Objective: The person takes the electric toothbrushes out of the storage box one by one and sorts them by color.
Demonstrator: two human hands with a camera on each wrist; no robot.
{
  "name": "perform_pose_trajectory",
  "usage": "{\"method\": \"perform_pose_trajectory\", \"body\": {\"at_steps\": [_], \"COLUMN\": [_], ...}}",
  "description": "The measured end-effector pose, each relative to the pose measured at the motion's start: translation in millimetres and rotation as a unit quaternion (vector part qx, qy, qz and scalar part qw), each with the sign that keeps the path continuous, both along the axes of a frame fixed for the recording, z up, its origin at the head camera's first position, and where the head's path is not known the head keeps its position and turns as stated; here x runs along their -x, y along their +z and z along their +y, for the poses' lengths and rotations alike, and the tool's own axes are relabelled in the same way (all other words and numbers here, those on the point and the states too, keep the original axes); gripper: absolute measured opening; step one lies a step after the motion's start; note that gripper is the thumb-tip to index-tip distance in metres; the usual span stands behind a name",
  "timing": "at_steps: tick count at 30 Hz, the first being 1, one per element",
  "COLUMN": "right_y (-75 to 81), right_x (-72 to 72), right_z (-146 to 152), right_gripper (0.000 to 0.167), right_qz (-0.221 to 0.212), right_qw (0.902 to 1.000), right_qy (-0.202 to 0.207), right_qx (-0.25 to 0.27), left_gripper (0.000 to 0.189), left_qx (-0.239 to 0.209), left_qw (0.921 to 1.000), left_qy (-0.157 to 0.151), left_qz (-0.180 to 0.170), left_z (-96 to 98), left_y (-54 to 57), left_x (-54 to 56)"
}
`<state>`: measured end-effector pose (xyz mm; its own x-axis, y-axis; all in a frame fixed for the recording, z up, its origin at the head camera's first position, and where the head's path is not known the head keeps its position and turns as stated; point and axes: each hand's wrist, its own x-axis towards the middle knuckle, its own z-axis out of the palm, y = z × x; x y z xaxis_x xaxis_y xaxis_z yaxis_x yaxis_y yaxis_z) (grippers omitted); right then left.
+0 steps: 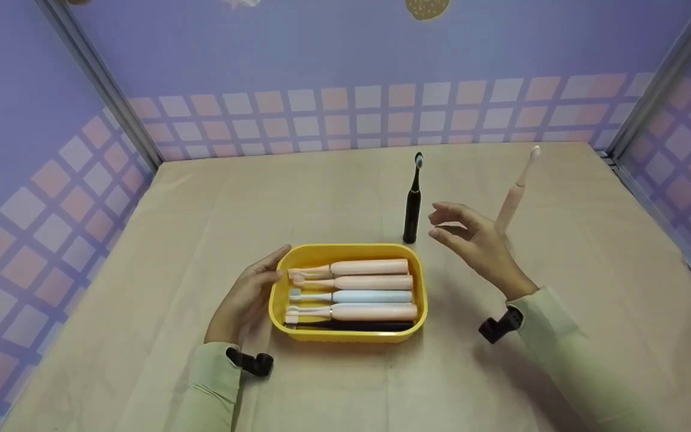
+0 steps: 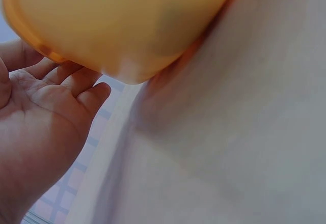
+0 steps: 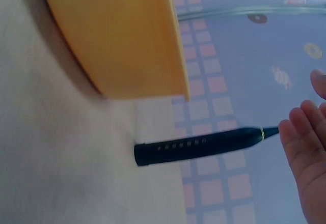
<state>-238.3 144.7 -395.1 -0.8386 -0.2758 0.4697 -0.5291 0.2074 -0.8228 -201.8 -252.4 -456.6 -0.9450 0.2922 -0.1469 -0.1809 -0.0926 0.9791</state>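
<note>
A yellow box [image 1: 348, 338], gripped at its rim by the left hand [image 1: 248, 295], holds pink, white and black toothbrushes [image 1: 375, 297]. The right hand [image 1: 478, 243], thumb and fingers apart, holds nothing; an upright black toothbrush [image 1: 411, 216] stands just left of it, a pink one [image 1: 510, 203] behind.

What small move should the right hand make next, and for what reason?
Probably the right hand should close its fingers around the black toothbrush, after reaching slightly closer. The hand is open, holds nothing, and is beside this upright brush, while the left hand touches the yellow basket, where other toothbrushes lie.
</note>
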Motion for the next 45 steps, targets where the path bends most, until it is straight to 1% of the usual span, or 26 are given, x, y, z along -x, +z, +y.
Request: {"method": "perform_pose_trajectory", "body": {"at_steps": [4, 7, 9, 15, 19, 21, 23, 26, 29, 32, 34, 36, 39, 42, 45], "right_y": [5.5, 10.2, 12.8, 16.9, 17.4, 18.2, 19.1, 20.9, 22.4, 24.0, 24.9, 25.6, 25.8, 26.1, 27.3], "right_x": [-5.8, -10.6, -13.7, -19.7, -22.6, -24.1, -25.1, -26.5, -27.5, -29.1, -29.7, -30.1, -30.4, -31.3, -32.5], "right_z": [-9.2, -16.5, -21.6, -37.8, -47.0, -50.7, -53.9, -58.2, -62.1, -66.0, -68.7, -71.7, -76.7, -81.3, -85.7], "right_gripper": [0.044, 0.046, 0.047, 0.048, 0.046, 0.044, 0.040, 0.037, 0.037, 0.036, 0.035, 0.035, 0.033, 0.032, 0.033], "right_qz": [-0.008, -0.021, -0.028, -0.039, -0.035, -0.032, -0.028, -0.040, -0.062, -0.075, -0.074, -0.064, -0.048, -0.030, -0.044], "right_qw": [0.9988, 0.9958, 0.9931, 0.9834, 0.9732, 0.9675, 0.9616, 0.9528, 0.9422, 0.9280, 0.9161, 0.9057, 0.8937, 0.8852, 0.8749], "right_qy": [0.042, 0.077, 0.093, 0.131, 0.159, 0.175, 0.188, 0.210, 0.228, 0.247, 0.260, 0.271, 0.276, 0.276, 0.272], "right_qx": [-0.022, -0.045, -0.065, -0.119, -0.163, -0.180, -0.197, -0.216, -0.238, -0.269, -0.296, -0.320, -0.350, -0.373, -0.398], "left_gripper": [0.060, 0.060, 0.060, 0.061, 0.062, 0.062, 0.062, 0.062, 0.061, 0.060, 0.060, 0.060, 0.059, 0.060, 0.060], "left_qx": [-0.004, -0.014, -0.016, -0.019, -0.017, -0.014, -0.007, -0.002, -0.001, -0.001, -0.002, 0.002, 0.006, 0.004, -0.006], "left_qw": [1.0000, 0.9997, 0.9996, 0.9997, 0.9996, 0.9995, 0.9989, 0.9981, 0.9987, 0.9995, 0.9998, 0.9999, 0.9998, 0.9998, 0.9997], "left_qy": [-0.007, -0.018, -0.023, -0.016, -0.019, -0.024, -0.036, -0.045, -0.037, -0.024, -0.016, -0.010, -0.009, -0.011, -0.018], "left_qz": [0.003, 0.007, 0.010, 0.006, 0.010, 0.016, 0.029, 0.042, 0.036, 0.020, 0.014, 0.012, 0.014, 0.013, 0.016], "left_z": [0.1, -0.3, -0.6, -1.0, -1.4, -1.8, -2.9, -3.9, -3.2, -1.5, -0.8, -0.5, -1.1, -1.2, -1.2], "left_y": [0.1, -0.1, -0.3, -1.1, -1.5, -2.4, -3.7, -5.2, -4.3, -1.2, 0.3, 1.0, 0.5, 0.4, 0.8], "left_x": [0.0, -0.1, 0.1, 0.8, 0.4, 0.4, 1.0, 2.2, 2.2, 0.7, -0.3, -1.0, -1.0, -1.0, -1.2]}}
